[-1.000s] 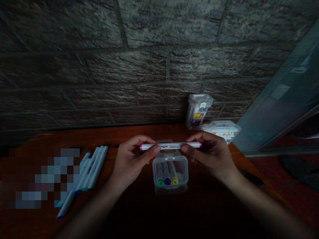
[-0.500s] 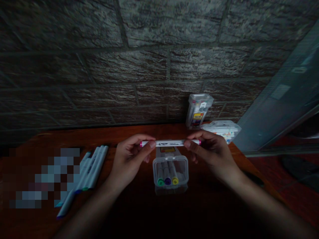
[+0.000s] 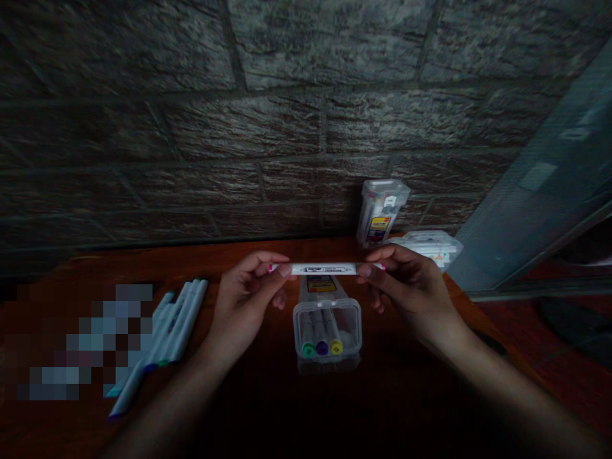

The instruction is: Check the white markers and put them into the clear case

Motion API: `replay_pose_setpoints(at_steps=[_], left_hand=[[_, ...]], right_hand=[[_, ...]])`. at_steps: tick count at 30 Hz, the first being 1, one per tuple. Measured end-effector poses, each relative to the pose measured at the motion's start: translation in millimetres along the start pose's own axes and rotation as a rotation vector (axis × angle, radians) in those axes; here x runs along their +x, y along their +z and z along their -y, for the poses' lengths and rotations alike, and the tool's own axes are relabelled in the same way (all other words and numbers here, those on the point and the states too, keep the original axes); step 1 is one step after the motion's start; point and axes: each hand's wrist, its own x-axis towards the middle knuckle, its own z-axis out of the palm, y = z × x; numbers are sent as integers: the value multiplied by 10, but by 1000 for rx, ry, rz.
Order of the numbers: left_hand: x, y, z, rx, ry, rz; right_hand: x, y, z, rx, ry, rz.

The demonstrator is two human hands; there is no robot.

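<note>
A white marker with pink ends is held level between my two hands, its printed label facing me. My left hand pinches it near the left end with thumb and fingers. Near the other end, my right hand grips it the same way. Just below and behind the marker, a clear plastic case lies on the table with its mouth towards me. Inside it are a green-ended marker, a purple-ended marker and a yellow-ended marker.
Several loose white markers lie on the wooden table at left, beside a blurred-out patch. An upright clear marker case and another case stand at the back right by the brick wall.
The marker has risen slightly. My left hand has slid outward, closer to the pink left end, while my right hand still holds the other end. The case and loose markers have not moved.
</note>
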Motion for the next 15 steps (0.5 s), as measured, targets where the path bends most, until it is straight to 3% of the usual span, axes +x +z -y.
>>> replay_pose_setpoints(at_steps=[15], left_hand=[[14, 6, -51, -130, -21, -44]], right_hand=[[21, -43, 6, 66, -47, -35]])
